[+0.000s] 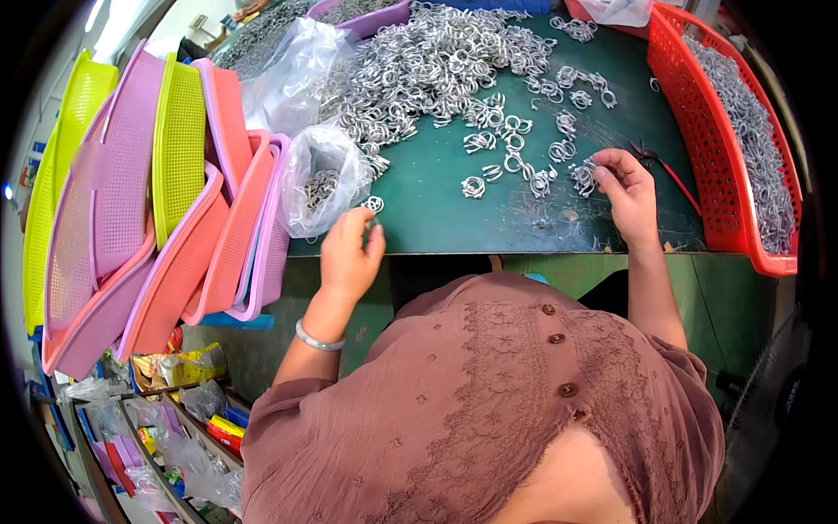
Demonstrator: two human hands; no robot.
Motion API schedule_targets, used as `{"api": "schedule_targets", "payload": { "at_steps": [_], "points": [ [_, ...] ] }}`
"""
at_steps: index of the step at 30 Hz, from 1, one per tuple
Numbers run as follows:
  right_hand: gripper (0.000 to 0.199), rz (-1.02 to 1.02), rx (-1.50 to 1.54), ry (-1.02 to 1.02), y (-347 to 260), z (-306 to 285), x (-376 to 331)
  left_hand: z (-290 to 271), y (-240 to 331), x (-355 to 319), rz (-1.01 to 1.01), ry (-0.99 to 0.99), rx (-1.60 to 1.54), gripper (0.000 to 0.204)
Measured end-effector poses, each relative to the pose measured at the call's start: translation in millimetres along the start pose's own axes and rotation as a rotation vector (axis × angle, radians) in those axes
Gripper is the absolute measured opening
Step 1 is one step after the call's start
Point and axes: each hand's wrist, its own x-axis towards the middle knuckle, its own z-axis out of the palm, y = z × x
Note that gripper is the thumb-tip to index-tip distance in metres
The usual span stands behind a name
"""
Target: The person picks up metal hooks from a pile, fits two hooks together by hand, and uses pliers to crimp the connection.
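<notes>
My left hand (pixel 352 255) is at the table's front edge, its fingers apart and nothing visible in them. Just beyond its fingertips lies a small silvery metal ring piece (pixel 373 204), beside a clear plastic bag (pixel 325 166) with metal pieces inside. My right hand (pixel 627 194) has thumb and fingers pinched at a small cluster of metal rings (pixel 582 178) near the table's right side. Loose ring pieces (pixel 515 162) are scattered between the hands. Behind them rises a big heap of the same silvery rings (pixel 436 65).
Pliers with red handles (pixel 681 188) lie right of my right hand, against a red basket (pixel 711 131) of metal pieces. Stacked purple, pink and yellow-green plastic baskets (pixel 179 140) crowd the left side. The green table (pixel 419 223) ends close before my body.
</notes>
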Motion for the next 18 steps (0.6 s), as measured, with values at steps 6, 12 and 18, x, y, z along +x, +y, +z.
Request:
{"api": "schedule_targets", "payload": {
  "at_steps": [6, 12, 18],
  "points": [
    [0.014, 0.015, 0.022, 0.085, -6, -1, 0, 12, -9, 10, 0.141, 0.05, 0.316, 0.028],
    [0.012, 0.12, 0.363, 0.104, -9, -4, -1, 34, 34, 35, 0.176, 0.069, -0.004, 0.027],
    [0.013, 0.23, 0.588, 0.049, -16, -11, -5, 81, 108, 72, 0.21, -0.205, -0.527, 0.033]
  ]
}}
